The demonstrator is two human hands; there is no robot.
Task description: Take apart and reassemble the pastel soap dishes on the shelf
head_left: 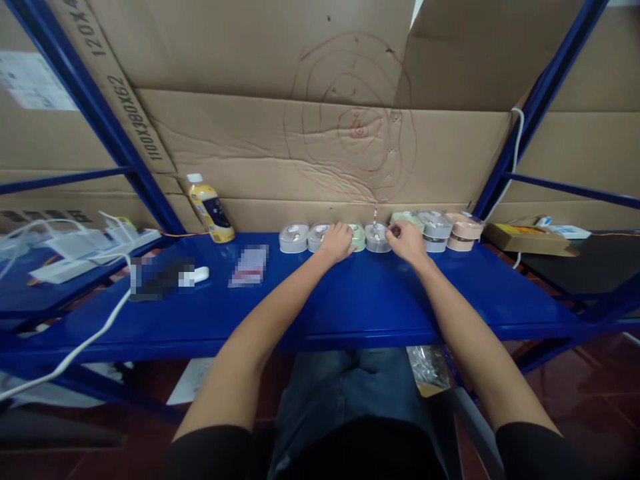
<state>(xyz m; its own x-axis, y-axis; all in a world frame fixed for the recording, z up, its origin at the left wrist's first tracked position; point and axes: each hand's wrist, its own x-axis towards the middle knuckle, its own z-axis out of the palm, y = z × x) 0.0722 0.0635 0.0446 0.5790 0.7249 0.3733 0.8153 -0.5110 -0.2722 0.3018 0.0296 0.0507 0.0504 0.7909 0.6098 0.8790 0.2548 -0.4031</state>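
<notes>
A row of small round devices in grey, green and pink lines the back of the blue shelf (350,300), against the cardboard. My left hand (337,241) rests with curled fingers on a green device (357,235) in the middle of the row. My right hand (407,241) pinches the right side of the grey device (376,238) beside it, which has a thin metal pin standing up from it. Two grey devices (293,238) sit to the left. Green, grey and pink ones (465,230) are stacked in twos at the right.
A yellow bottle (210,208) with a white cap stands at the back left. White power strips and cables (75,243) lie at the far left, a flat yellow box (530,238) at the far right. Blue frame posts rise at both sides.
</notes>
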